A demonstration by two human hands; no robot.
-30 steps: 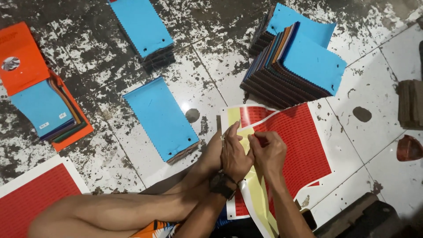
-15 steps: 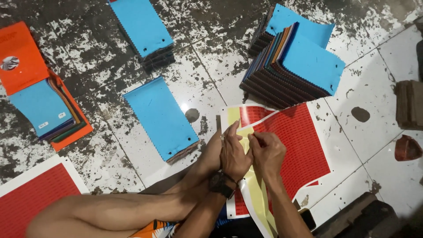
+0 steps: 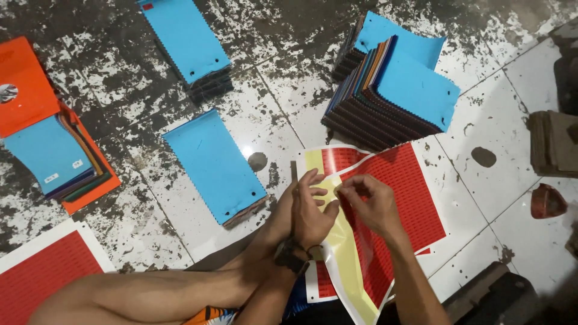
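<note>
- My left hand (image 3: 312, 210) lies flat with fingers spread, pressing on the pale yellow backing strip (image 3: 344, 259) of a red sticker sheet (image 3: 402, 198) on the floor (image 3: 180, 216).
- My right hand (image 3: 370, 201) is just to its right, fingers pinched narrow at the strip's edge; I cannot tell whether they hold anything.
- The strip's long axis runs far to near, under both hands.
- A blue swatch stack (image 3: 214, 164) lies to the left.
</note>
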